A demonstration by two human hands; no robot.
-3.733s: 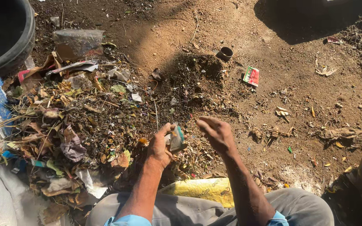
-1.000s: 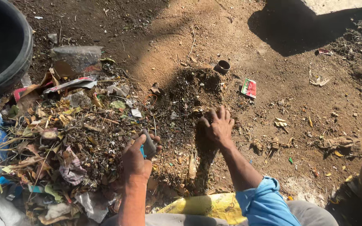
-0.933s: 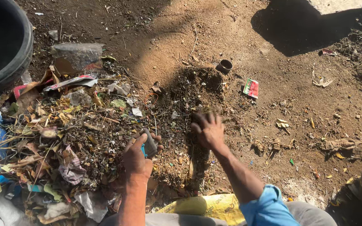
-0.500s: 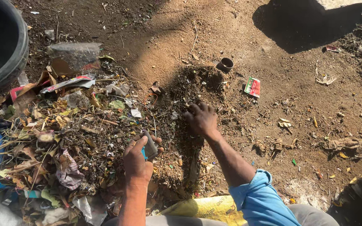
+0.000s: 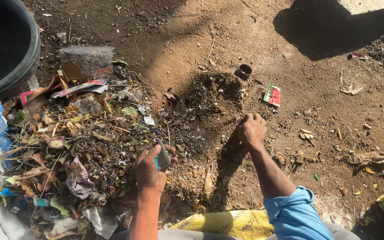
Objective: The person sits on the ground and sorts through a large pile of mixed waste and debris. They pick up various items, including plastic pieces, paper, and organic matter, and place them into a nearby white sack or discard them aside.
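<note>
Bare dirt ground (image 5: pixel 210 40) is carrying a litter heap (image 5: pixel 67 146) at nine o'clock; left hand (image 5: pixel 150 171) is cupping a small grey scrap (image 5: pixel 163 155) clear of it, while right hand (image 5: pixel 251 129), fingers curled narrow, is raking dark compost (image 5: pixel 212 95) at twelve o'clock.

Hard, bright sunlight falls on the bare dirt ground (image 5: pixel 227 40), which glares pale at top centre, while a dense, sharp-edged shadow (image 5: pixel 330 31) covers the upper right, the right arm (image 5: pixel 267 171) throws a dark shadow leftward, and focus holds sharp across the frame without visible motion blur.
</note>
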